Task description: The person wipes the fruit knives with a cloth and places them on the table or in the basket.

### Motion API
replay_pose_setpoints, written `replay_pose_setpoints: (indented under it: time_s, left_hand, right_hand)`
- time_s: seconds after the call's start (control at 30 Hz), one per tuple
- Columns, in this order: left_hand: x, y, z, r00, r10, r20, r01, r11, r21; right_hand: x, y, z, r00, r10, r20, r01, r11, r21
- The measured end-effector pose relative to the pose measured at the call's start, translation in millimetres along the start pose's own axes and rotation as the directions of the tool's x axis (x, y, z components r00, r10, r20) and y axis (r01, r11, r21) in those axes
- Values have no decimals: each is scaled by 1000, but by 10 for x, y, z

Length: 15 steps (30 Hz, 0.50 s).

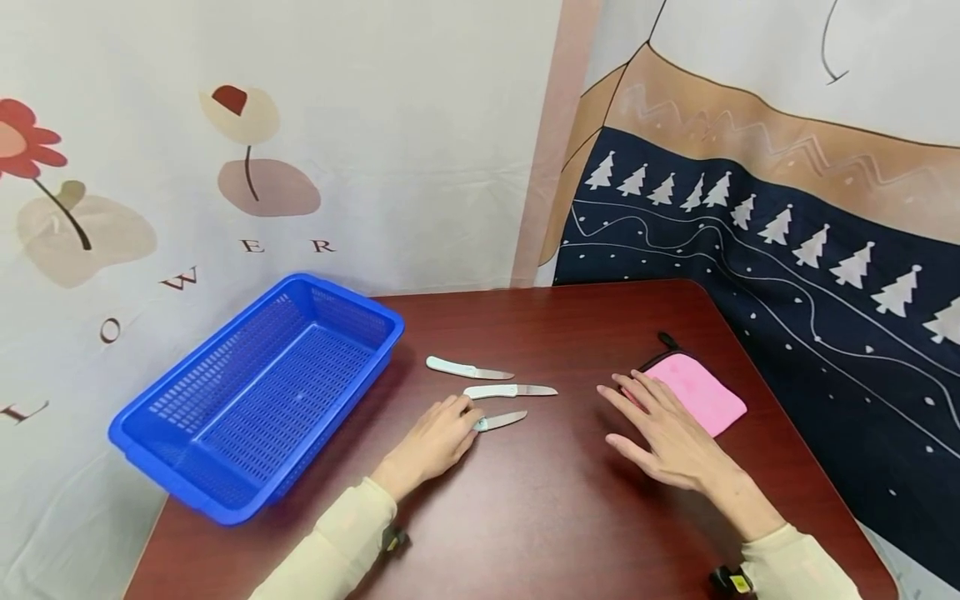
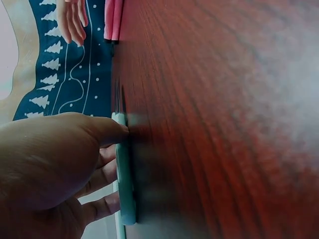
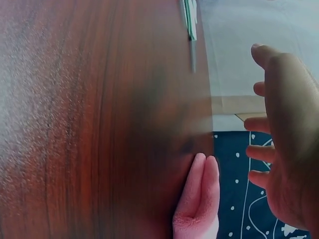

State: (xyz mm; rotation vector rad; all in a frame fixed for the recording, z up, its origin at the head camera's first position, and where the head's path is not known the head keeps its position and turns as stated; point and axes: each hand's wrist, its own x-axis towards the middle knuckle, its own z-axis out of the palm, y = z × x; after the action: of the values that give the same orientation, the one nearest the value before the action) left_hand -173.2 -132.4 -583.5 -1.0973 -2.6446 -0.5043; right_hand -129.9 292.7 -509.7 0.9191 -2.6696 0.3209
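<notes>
My left hand [image 1: 435, 440] pinches the pale green handle of the nearest knife [image 1: 501, 420], which lies on the table with its blade toward the right. In the left wrist view the thumb is on one side of the handle [image 2: 125, 174] and the fingers are at the other. Two more knives with pale handles lie just beyond: a middle knife [image 1: 491, 392] and a far knife [image 1: 453, 367]. Over the near left part of a pink zip pouch [image 1: 693, 392] hovers my right hand [image 1: 671, 442], fingers spread and holding nothing. The right wrist view shows the pouch [image 3: 197, 199] below that hand.
A blue plastic basket [image 1: 386, 321] with perforated walls stands at the table's left side, left of the knives. The dark red wooden table [image 1: 555, 508] ends at a printed cloth backdrop [image 1: 420, 183] behind and a navy tree-patterned cloth [image 1: 795, 292] on the right.
</notes>
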Motion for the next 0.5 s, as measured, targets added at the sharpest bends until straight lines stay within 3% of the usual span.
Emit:
replay_pose_setpoints:
  time_s: [0.17,0.27,0.5]
  left_hand:
    - [3,242,-360,999,-30,11,30,998,49]
    - [-1,333,-496,998,-66,19,64,995,71]
    - [-46,367,-571,995,-96,-29,98,994,54]
  right_hand:
    - [13,20,-64,996,74,50,-73,997,-11]
    - [15,62,-76,992,107,72,-106,994,-26]
    - [-9,172,-91,983,147,111,-143,989,-41]
